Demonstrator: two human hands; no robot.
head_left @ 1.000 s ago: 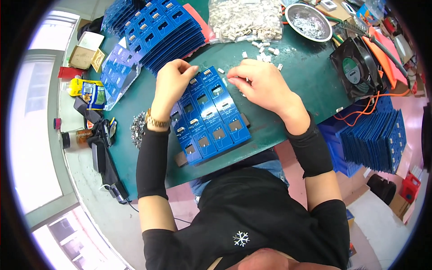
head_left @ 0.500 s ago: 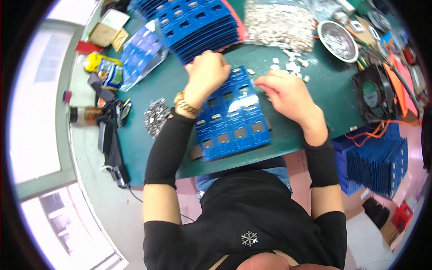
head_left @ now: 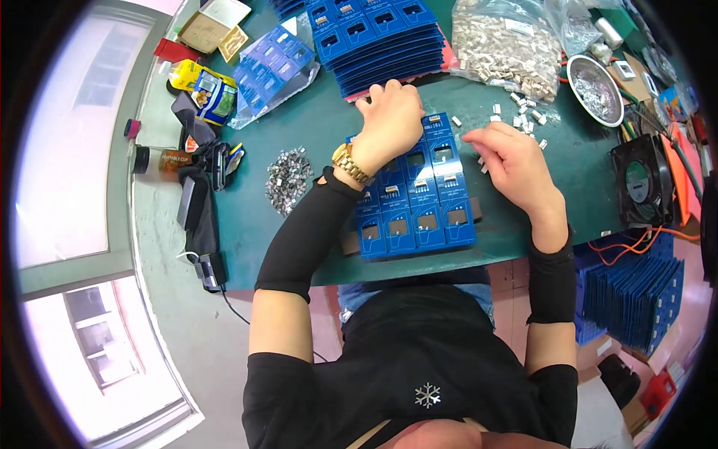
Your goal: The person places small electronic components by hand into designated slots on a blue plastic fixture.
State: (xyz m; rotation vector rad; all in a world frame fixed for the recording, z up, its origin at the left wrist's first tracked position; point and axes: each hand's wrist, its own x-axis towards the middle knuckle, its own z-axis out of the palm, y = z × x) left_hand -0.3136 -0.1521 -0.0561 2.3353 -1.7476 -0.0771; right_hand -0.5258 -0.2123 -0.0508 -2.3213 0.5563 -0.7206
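A blue panel of circuit boards (head_left: 426, 196) lies on the green table in front of me, with rows of square cutouts and small metal and white connectors on it. Over its far left part is my left hand (head_left: 392, 123), fingers curled; whatever they grip is hidden beneath. My right hand (head_left: 512, 161) hovers just right of the panel's far right part, thumb and forefinger drawn together, with nothing distinguishable between the tips. Beyond it small white connectors (head_left: 529, 116) are scattered, and a single connector (head_left: 456, 121) lies by the panel's far right corner.
Blue panels (head_left: 389, 63) are stacked at the back, beside a clear bag of connectors (head_left: 505, 52). A metal bowl (head_left: 596, 90) and a black fan (head_left: 639, 179) stand right. A pile of small metal parts (head_left: 289, 179) sits left. More panels (head_left: 632, 292) stand below the table at right.
The whole view has shifted, so the table and panel appear farther right. Both hands keep nearly the same places relative to the panel, the right one still with its fingertips together.
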